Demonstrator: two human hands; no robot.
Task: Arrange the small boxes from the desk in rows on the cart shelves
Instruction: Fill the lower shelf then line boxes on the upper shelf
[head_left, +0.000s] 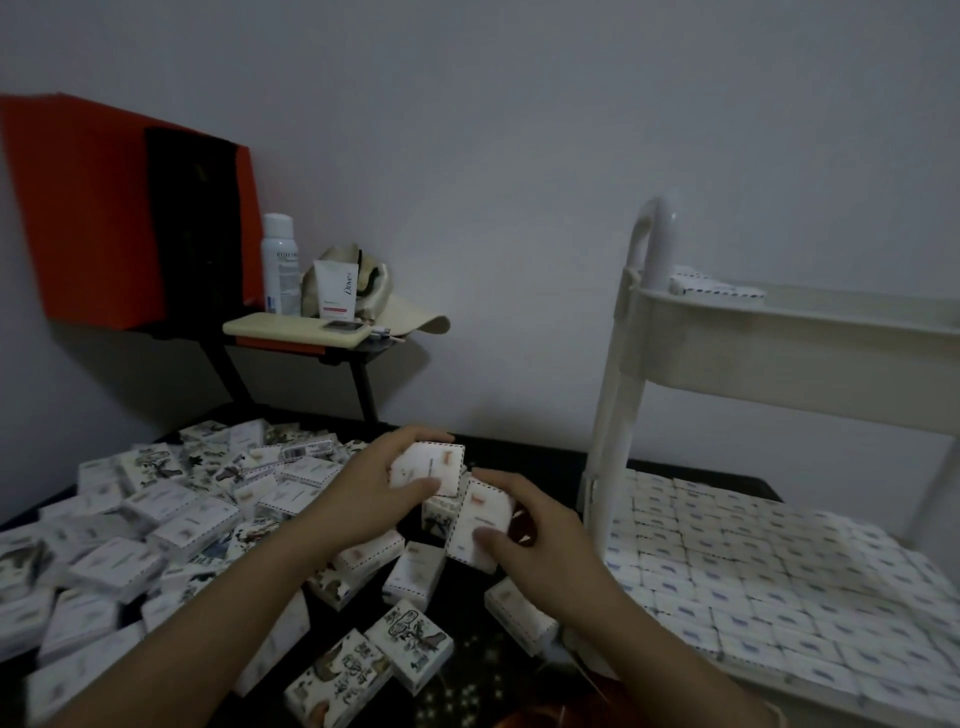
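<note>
Left hand (363, 488): fingers and thumb curled round the upper box (431, 465).
Right hand (545, 530): thumb and fingers gripping the lower box (480, 519).
Forearms: bare, stretched forward.

desk (483, 662): small boxes (171, 512) heaped loose | lower cart shelf (810, 699): boxed rows (779, 561) | upper shelf (779, 353): some boxes (717, 288)

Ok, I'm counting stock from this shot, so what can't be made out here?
Head view only:
Top shelf: its rim hides the contents, bar one corner box.
Lower shelf rows: cut off by the right edge.
Print on the desk pile: blurred, dim.
How many boxes the left hand and right hand each grip: fingers cover them.
</note>
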